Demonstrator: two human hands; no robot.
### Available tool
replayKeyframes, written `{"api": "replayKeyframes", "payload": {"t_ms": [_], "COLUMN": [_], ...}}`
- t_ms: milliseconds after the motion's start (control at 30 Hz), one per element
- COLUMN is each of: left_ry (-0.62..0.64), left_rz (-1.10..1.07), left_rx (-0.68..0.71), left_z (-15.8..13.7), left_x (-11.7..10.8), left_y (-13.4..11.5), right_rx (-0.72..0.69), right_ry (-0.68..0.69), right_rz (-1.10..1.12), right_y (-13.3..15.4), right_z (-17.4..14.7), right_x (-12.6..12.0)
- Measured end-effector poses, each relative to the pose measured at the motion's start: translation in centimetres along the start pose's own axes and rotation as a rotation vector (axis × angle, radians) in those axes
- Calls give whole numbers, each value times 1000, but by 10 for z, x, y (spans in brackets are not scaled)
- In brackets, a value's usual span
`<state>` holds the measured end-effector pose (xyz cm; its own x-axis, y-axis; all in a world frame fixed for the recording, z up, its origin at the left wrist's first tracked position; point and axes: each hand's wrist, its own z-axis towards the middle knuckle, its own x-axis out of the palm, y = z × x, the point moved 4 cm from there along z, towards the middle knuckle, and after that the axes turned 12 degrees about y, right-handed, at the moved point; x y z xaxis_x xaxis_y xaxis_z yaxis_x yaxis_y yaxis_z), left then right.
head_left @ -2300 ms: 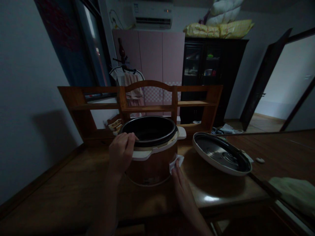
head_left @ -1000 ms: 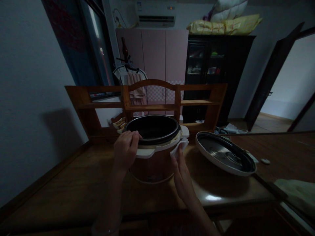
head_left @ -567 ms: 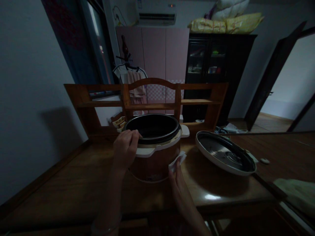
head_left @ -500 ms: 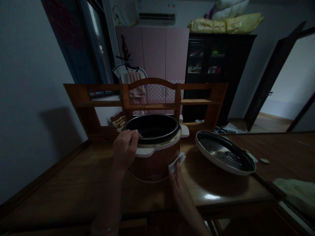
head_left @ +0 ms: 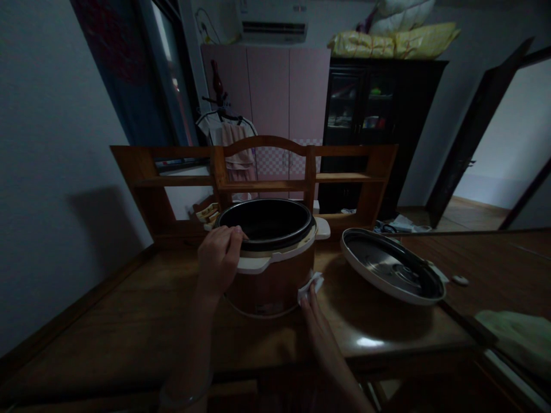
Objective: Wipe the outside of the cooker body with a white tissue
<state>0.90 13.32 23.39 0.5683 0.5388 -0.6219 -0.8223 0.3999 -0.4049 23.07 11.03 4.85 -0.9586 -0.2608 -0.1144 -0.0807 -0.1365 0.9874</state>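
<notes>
The right hand (head_left: 317,324) holds a crumpled white tissue or thin cloth (head_left: 310,287) at its fingertips, the grip narrow, against the lower right side of a round, brown-walled cooker (head_left: 267,287) with cream trim. The left hand (head_left: 218,261) is closed over the cooker's near-left rim, fingers curled, their tips partly hidden. The cooker stands upright on a brown wooden tabletop (head_left: 129,321), between the two hands and slightly beyond them. A white plastic handle (head_left: 253,265) juts out just beside the left hand; a matching one sits above and beyond the tissue. Inside the cooker, beyond the left hand's fingers, is a black, round inner pot (head_left: 264,221) with a shiny edge. To the right of the tissue, apart from it, a round, white-rimmed lid (head_left: 394,267) lies with its metallic underside facing up. Farther from both hands, behind the cooker, stands a brown wooden shelf unit (head_left: 262,186) with an arched middle.
</notes>
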Motion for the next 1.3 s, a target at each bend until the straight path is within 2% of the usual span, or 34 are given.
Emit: {"api": "replayKeyframes", "payload": {"t_ms": [233,433,700,933,1033,1300], "left_ry": [-3,-13,-14,1,-7,-13], "left_rz": [9,15,12,6,8,1], "left_rx": [2,17,12,8,16,9], "left_z": [0,0,1,0,0,-1], "left_x": [0,0,-1,-1,-1,-1], "left_y": [0,0,-1,-1,-2,-3], "right_rx": [4,-86,-160,-377,-427,-352], "right_ry": [-13,-28,-67,-102,-112,-121], "right_rz": [11,-14,-100,-326,-364,-306], "right_y": [7,26,45,79,89,72], "right_z": [2,4,12,21,25,22], "right_x": [-2,1,-7,-7,-6,-9]}}
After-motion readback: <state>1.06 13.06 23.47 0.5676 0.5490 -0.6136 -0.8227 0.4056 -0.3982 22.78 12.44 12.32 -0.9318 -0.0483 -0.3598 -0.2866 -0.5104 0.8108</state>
